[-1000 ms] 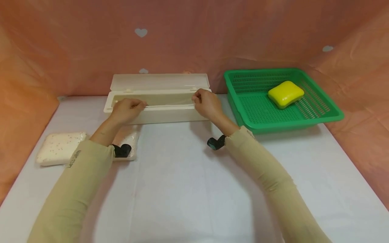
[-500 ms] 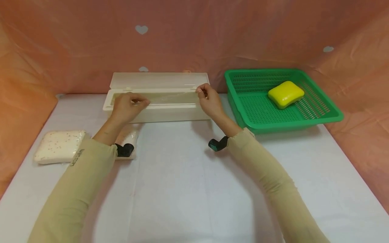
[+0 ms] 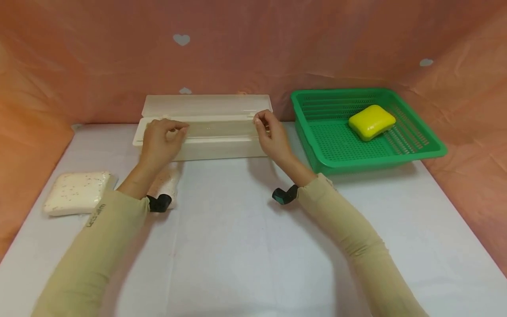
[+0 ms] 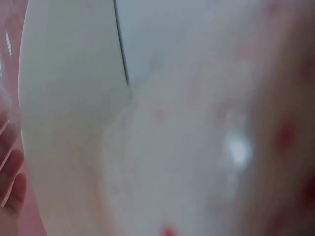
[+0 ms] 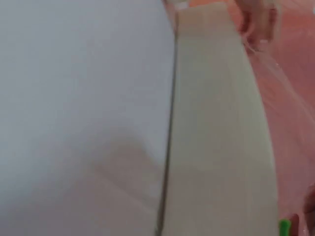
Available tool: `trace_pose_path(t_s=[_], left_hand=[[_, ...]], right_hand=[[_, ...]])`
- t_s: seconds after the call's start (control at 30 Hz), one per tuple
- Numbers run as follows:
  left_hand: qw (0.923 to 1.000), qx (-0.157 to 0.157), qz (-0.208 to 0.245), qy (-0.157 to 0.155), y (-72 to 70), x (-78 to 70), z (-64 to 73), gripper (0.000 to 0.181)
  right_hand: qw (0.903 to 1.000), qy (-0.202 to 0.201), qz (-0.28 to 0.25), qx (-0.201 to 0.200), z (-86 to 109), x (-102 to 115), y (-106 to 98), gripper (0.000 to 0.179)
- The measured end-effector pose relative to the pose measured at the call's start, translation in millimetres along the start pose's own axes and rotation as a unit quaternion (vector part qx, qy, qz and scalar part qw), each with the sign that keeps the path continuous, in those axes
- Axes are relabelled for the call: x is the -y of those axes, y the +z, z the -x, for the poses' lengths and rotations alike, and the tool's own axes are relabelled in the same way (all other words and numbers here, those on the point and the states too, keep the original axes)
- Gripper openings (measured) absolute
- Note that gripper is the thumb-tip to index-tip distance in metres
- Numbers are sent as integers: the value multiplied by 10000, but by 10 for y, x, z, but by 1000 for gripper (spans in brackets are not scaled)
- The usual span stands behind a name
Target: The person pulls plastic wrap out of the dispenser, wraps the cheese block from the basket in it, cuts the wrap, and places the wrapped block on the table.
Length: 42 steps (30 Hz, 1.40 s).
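Observation:
A long cream cling film dispenser (image 3: 222, 150) stands at the back of the table, its lid (image 3: 207, 105) raised. Clear cling film (image 5: 279, 71) stretches above it between my two hands. My left hand (image 3: 161, 140) pinches the film near the left end between thumb and fingers. Near the right end, my right hand (image 3: 275, 138) pinches it too. A cream, red-speckled block (image 3: 77, 191) in shiny wrap lies at the left. Under my left wrist, a second speckled block (image 3: 168, 178) is partly hidden; it looms blurred in the left wrist view.
To the right of the dispenser stands a green plastic basket (image 3: 380, 164) holding a glossy yellow pillow-shaped block (image 3: 372, 122). White cloth (image 3: 225, 237) covers the table. A pink-orange curtain (image 3: 237, 48) hangs close behind the dispenser.
Both hands have risen a little from the dispenser's front edge, drawing the film up. My right hand has also shifted slightly right. The blocks and basket stay where they were.

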<state>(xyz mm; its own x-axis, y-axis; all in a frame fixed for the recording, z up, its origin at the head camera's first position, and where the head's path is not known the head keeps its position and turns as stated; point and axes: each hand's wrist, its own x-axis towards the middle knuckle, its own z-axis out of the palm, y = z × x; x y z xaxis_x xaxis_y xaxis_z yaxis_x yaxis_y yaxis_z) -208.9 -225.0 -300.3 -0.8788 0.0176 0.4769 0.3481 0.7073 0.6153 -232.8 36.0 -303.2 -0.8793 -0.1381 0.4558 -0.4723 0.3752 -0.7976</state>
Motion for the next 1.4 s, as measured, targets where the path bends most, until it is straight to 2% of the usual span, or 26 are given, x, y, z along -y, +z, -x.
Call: trace_pose_path(t_s=[0.1, 0.27, 0.37, 0.53, 0.6, 0.7, 0.83, 0.93, 1.0, 1.07, 1.13, 1.27, 1.4], left_hand=[[9998, -19, -198, 96, 60, -57, 23, 32], [9965, 425, -713, 54, 181, -199, 29, 49], [9962, 484, -713, 109, 226, -207, 17, 51], [9984, 326, -447, 82, 161, -103, -1, 32], [9989, 345, -310, -17, 112, -56, -5, 21], [9990, 377, -91, -225, 35, -15, 2, 15], [9988, 164, -5, -465, -79, 11, 17, 16], [9975, -101, 5, -699, -176, 20, 20, 19], [9968, -199, 20, -771, -231, 15, 18, 20], [9970, -137, 86, -755, -267, 5, 20, 22], [9976, -46, 160, -679, -283, -10, 24, 24], [9976, -7, 253, -648, -290, -34, 41, 24], [9976, -203, 148, -647, -297, -20, 53, 24]], right_hand=[[10000, -13, 33, -73, 12, 6, 22, 17], [9994, -46, -29, -349, -9, 8, 66, 18], [9986, -275, -159, -433, -10, -2, 90, 18], [9952, -713, -466, -480, 9, -41, 93, 16], [9940, -819, -520, -500, 14, -56, 86, 15], [9940, -855, -454, -506, 22, -61, 70, 14], [9969, -672, -17, -419, 31, -56, 32, 16], [9973, -408, 598, -80, 40, -41, -23, 17], [9926, -270, 1151, 290, 53, -12, -68, 20], [9839, -223, 1667, 601, 63, 20, -102, 20], [9747, -312, 2085, 737, 68, 47, -116, 16], [9659, -377, 2490, 602, 75, 69, -90, 10], [9555, -382, 2907, 324, 93, 100, -38, 11]])
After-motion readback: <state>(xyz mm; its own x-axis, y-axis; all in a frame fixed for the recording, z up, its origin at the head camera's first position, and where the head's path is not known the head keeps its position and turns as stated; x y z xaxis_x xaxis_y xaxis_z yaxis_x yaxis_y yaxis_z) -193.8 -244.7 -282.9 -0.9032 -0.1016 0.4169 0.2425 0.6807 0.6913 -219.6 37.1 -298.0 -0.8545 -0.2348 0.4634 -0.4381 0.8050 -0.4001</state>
